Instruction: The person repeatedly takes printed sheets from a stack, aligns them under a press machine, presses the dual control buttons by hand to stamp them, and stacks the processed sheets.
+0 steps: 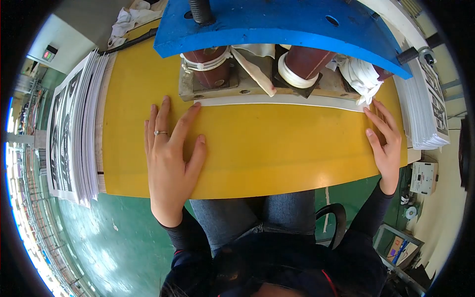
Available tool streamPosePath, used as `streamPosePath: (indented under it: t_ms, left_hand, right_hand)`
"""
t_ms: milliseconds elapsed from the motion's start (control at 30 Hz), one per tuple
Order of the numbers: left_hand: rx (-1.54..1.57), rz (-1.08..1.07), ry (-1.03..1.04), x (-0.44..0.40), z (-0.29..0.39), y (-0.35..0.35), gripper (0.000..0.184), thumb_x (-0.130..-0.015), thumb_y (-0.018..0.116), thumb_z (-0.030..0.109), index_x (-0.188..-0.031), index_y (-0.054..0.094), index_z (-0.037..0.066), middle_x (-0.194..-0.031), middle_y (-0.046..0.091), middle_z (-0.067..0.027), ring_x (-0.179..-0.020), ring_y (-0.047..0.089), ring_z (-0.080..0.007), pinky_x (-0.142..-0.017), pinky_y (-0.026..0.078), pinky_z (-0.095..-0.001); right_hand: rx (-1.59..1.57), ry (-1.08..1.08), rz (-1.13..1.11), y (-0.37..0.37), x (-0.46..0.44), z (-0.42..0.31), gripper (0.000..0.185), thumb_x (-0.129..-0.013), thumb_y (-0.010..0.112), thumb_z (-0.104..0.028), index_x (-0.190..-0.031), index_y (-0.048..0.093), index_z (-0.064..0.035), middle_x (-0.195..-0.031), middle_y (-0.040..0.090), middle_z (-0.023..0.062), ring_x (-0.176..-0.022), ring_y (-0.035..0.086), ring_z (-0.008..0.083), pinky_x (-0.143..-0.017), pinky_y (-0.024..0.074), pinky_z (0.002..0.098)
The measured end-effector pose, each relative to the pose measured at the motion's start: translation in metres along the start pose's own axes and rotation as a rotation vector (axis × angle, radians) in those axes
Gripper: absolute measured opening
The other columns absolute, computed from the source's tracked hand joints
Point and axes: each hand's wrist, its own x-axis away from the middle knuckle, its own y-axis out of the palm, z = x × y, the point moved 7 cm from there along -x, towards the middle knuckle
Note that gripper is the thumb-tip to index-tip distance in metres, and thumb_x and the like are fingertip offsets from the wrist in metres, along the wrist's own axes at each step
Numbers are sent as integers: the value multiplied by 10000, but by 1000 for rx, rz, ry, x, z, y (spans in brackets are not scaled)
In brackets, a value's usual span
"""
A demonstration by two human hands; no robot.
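Note:
My left hand [172,153] lies on the yellow tabletop [267,148] with its fingers apart, a ring on one of them. Its index fingertip touches the left end of a white strip [277,100], which looks like a paper edge. At the strip's right end rest the fingertips of my right hand [386,141], also spread. The strip runs along the front of a metal block [247,93] under a blue machine plate [277,27]. How far the white material reaches beneath the block is hidden.
Printed sheets [76,128] are stacked at the left edge, and another stack [428,106] stands at the right. Brown cylinders [210,69] wrapped with white cloth support the blue plate. White rags [129,22] lie at the back left. A chair arm [339,218] shows below.

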Motion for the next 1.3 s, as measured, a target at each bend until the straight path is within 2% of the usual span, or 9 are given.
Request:
streamPosePath:
  t_ms: [333, 433, 633, 733, 833, 1300]
  left_hand:
    - [-25, -7, -11, 0, 0, 0, 435, -920, 630, 231, -1354, 664, 223, -1530, 461, -254, -1432, 389, -496, -1193, 301, -563]
    - [-15, -32, -23, 0, 1, 0, 458, -917, 597, 158, -1372, 651, 179, -1566, 428, -231, -1468, 353, -463, -1199, 284, -535]
    - [-22, -34, -28, 0, 1, 1, 457, -923, 597, 160, -1376, 650, 186, -1567, 429, -228, -1468, 354, -462, -1202, 284, -530]
    - [-13, -10, -8, 0, 0, 1, 446, -921, 629, 222, -1366, 656, 227, -1522, 465, -259, -1429, 385, -503, -1185, 310, -565]
    - [-9, -33, -19, 0, 2, 0, 457, -922, 602, 154, -1377, 648, 178, -1563, 429, -237, -1468, 351, -465, -1199, 286, -529]
    - [-11, -27, -7, 0, 3, 0, 454, -927, 600, 158, -1379, 643, 180, -1564, 426, -239, -1458, 364, -469, -1193, 295, -532]
  right_hand:
    - [-18, 7, 18, 0, 0, 1, 354, -932, 656, -180, -1268, 721, -89, -1426, 586, 188, -1304, 574, 348, -1095, 436, 403]
    - [-16, 19, 15, 0, 0, 1, 352, -935, 655, -180, -1268, 720, -88, -1429, 585, 187, -1304, 574, 347, -1096, 435, 403]
    - [-28, 23, 16, -1, 0, 0, 350, -936, 654, -174, -1270, 719, -92, -1430, 584, 185, -1309, 571, 345, -1100, 432, 404]
    - [-29, 28, 19, 0, 0, 2, 349, -936, 652, -173, -1270, 719, -94, -1430, 584, 187, -1310, 571, 344, -1101, 432, 404]
    - [-46, 34, 18, 0, 0, 1, 349, -938, 648, -173, -1271, 718, -94, -1429, 586, 187, -1311, 571, 345, -1103, 430, 403]
    - [-30, 27, 20, 0, 2, 3, 362, -929, 659, -176, -1280, 714, -105, -1434, 582, 189, -1319, 567, 350, -1098, 437, 412]
